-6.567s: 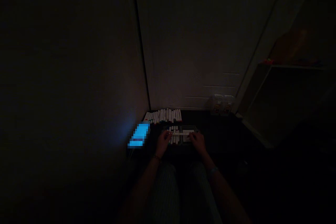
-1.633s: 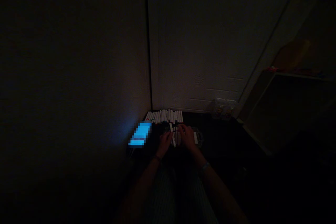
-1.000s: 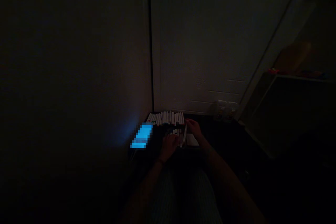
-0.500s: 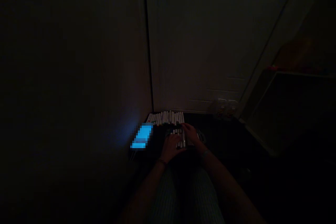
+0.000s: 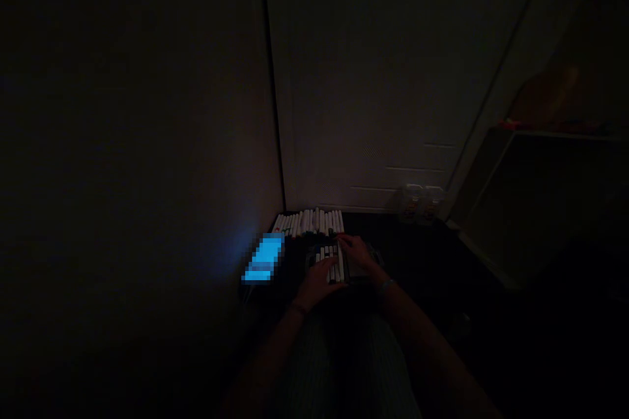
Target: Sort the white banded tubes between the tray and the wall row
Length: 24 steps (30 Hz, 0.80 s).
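In dim light, my right hand (image 5: pixel 354 250) pinches the far end of a white marker (image 5: pixel 341 263), where something red shows at the fingertips. That marker lies at the right side of a group of white markers (image 5: pixel 326 254) in what looks like a dark case. My left hand (image 5: pixel 317 283) is over the near left part of this group, thumb and fingers apart; its fingertips partly cover the markers, and I cannot tell how firmly they touch. Just behind, a row of white markers (image 5: pixel 308 222) with coloured ends lies side by side.
A phone with a glowing blue, blurred screen (image 5: pixel 264 258) is left of the markers by the wall. Two clear containers (image 5: pixel 420 203) stand at the back right of the dark tabletop (image 5: pixel 417 255). A dark box-like piece of furniture (image 5: pixel 550 144) stands on the right.
The marker at my right hand now lies further left, close against the group. My left hand has drawn slightly back toward me, leaving more of the markers visible. The view has shifted slightly.
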{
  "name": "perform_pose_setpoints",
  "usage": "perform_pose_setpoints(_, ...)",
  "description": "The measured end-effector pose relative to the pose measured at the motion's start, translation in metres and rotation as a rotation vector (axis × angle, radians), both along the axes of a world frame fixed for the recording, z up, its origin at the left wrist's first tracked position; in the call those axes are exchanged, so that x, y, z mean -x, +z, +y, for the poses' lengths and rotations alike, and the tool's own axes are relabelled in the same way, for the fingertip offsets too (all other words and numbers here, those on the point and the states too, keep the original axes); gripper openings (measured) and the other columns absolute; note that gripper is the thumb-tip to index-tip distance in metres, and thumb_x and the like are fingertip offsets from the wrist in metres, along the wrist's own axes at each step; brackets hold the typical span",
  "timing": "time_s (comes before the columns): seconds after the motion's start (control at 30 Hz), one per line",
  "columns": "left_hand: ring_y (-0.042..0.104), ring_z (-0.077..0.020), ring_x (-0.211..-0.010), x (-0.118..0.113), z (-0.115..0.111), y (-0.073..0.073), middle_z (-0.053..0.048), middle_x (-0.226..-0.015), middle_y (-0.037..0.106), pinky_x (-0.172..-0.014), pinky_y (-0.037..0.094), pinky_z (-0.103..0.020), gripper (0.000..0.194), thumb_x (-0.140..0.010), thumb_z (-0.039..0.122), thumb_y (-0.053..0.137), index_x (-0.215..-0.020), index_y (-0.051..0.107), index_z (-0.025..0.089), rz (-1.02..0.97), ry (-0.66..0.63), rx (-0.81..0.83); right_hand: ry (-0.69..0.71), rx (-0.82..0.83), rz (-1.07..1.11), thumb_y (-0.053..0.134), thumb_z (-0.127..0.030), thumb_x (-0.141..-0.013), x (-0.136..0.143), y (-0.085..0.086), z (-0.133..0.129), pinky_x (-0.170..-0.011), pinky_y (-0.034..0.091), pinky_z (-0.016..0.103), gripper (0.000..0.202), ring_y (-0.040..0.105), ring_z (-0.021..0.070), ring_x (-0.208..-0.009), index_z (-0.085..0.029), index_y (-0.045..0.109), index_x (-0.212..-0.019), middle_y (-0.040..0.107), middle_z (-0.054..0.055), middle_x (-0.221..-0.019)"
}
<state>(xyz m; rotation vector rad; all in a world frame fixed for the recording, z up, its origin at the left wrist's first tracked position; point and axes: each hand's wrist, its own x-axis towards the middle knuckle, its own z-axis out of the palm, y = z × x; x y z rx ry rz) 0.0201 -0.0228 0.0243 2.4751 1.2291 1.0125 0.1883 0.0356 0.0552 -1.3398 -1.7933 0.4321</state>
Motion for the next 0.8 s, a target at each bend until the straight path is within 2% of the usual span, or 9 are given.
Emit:
perform_pose_setpoints(0.13,0.048,-0.0217,-0.108,0.008,-0.005,0.001,-0.007,-0.116,0.052,-0.094,0.037,-0.036,0.062,-0.062,0.052,0.059,-0.114,0.045,0.022,0.052,-0.037,0.003,0.025,-0.046,-0.061,0.043,-0.036,-0.081,0.003,-0.012,0.002,-0.086,0.037,0.029,0.027,0.053,0.015,-0.094,-0.026,0.062,-0.098,0.062,-0.001,-0.1)
perform_pose_setpoints(0.27,0.043,-0.0183,-0.113,0.011,-0.011,0.002,-0.004,-0.123,0.047,-0.097,0.035,-0.034,0.059,-0.068,0.048,0.056,-0.12,0.04,0.025,0.101,-0.053,-0.042,0.012,-0.038,-0.075,0.041,-0.036,-0.082,0.003,-0.024,0.005,-0.086,0.037,0.03,0.029,0.054,0.0156,-0.094,-0.024,0.062,-0.099,0.062,0.001,-0.099)
perform_pose_setpoints(0.43,0.041,-0.0169,-0.115,0.009,-0.019,0.004,-0.002,-0.123,0.047,-0.098,0.035,-0.034,0.046,-0.074,0.044,0.051,-0.116,0.045,0.026,0.134,-0.041,-0.101,0.006,-0.052,-0.152,0.039,-0.033,-0.084,0.003,-0.026,0.004,-0.084,0.038,0.028,0.028,0.054,0.0152,-0.091,-0.022,0.06,-0.1,0.062,0.002,-0.099)
perform_pose_setpoints(0.6,0.045,-0.016,-0.111,0.007,-0.024,0.007,-0.001,-0.122,0.048,-0.094,0.039,-0.032,0.046,-0.075,0.042,0.051,-0.119,0.043,0.029,0.145,-0.035,-0.139,-0.063,-0.098,-0.252,0.038,-0.029,-0.085,0.007,-0.029,-0.002,-0.085,0.034,0.027,0.027,0.052,0.0153,-0.094,-0.02,0.059,-0.099,0.061,0.004,-0.099)
perform_pose_setpoints(0.7,0.042,-0.0178,-0.115,0.007,-0.023,0.003,-0.002,-0.126,0.045,-0.095,0.039,-0.034,0.044,-0.074,0.041,0.052,-0.116,0.047,0.028,0.141,-0.034,-0.173,-0.063,-0.114,-0.287,0.037,-0.027,-0.086,0.008,-0.03,-0.004,-0.085,0.033,0.027,0.026,0.051,0.0145,-0.094,-0.02,0.058,-0.1,0.06,0.004,-0.1)
perform_pose_setpoints(0.8,0.044,-0.0182,-0.113,0.008,-0.02,-0.004,-0.004,-0.121,0.051,-0.095,0.039,-0.035,0.042,-0.074,0.042,0.052,-0.112,0.051,0.024,0.12,-0.042,-0.187,-0.05,-0.131,-0.304,0.037,-0.027,-0.086,0.008,-0.031,-0.004,-0.084,0.032,0.026,0.026,0.051,0.0142,-0.093,-0.02,0.057,-0.1,0.06,0.003,-0.099)
